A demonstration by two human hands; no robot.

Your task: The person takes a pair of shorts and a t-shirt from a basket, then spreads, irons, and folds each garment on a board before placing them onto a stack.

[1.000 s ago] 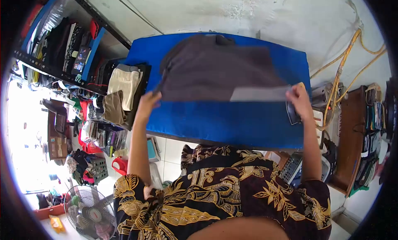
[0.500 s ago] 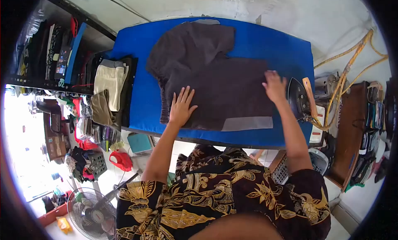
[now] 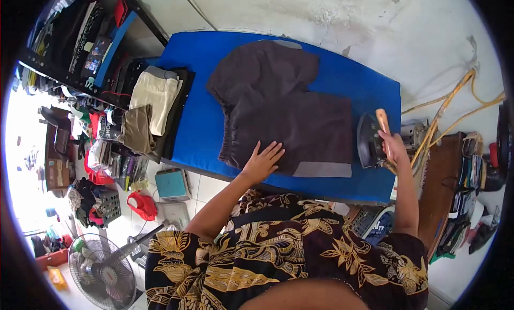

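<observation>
A pair of dark grey shorts (image 3: pixel 300 120) lies spread on the blue padded board (image 3: pixel 375 187), its elastic waistband toward the left. One leg has a lighter grey panel (image 3: pixel 322 169) along its near edge. My left hand (image 3: pixel 263 161) rests flat on the shorts near their front edge, fingers spread. At the board's right end stands a black iron (image 3: pixel 368 141) with a wooden handle (image 3: pixel 383 129). My right hand (image 3: pixel 395 147) is wrapped around the lower part of that handle.
Folded beige trousers (image 3: pixel 155 98) and other garments are stacked at the board's left end. A yellowish cord (image 3: pixel 441 114) runs from the iron toward the right wall. A standing fan (image 3: pixel 104 272) is at lower left, and a brown wooden cabinet (image 3: pixel 441 187) is on the right.
My right hand has left the shorts' right edge and closed on the iron's handle. My left hand stays flat on the shorts, slightly farther right on them. The view has shifted a little.
</observation>
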